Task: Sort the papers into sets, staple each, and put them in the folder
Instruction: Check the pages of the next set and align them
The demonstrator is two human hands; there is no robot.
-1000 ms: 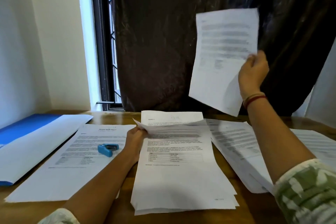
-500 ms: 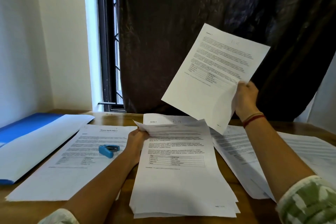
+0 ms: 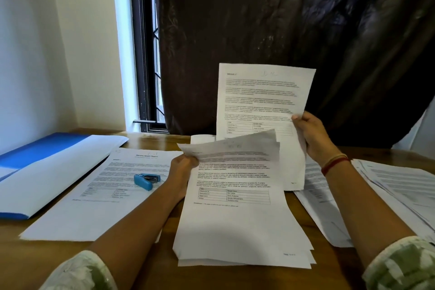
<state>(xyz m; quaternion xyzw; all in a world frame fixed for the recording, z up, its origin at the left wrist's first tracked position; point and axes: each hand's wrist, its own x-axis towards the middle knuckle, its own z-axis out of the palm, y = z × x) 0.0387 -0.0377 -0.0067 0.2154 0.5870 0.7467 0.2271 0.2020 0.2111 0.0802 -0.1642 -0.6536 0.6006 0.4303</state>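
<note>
A thick stack of printed papers (image 3: 237,226) lies in the middle of the wooden table. My left hand (image 3: 182,167) pinches the top left corner of its upper sheets (image 3: 235,148) and lifts them off the pile. My right hand (image 3: 310,134) grips a single printed sheet (image 3: 261,99) by its right edge and holds it upright just behind the stack. A small blue stapler (image 3: 146,181) rests on a separate printed sheet (image 3: 103,191) left of my left hand. An open blue folder (image 3: 44,172) with white pages lies at the far left.
More loose printed papers (image 3: 386,193) spread over the right side of the table. A dark curtain (image 3: 282,31) hangs behind the table, with a window (image 3: 146,54) beside it and white walls at the left. Bare wood (image 3: 150,264) shows at the near edge.
My right hand has brought the single sheet down from high in the air and turned it upright behind the stack. My left hand has raised the stack's top sheets higher.
</note>
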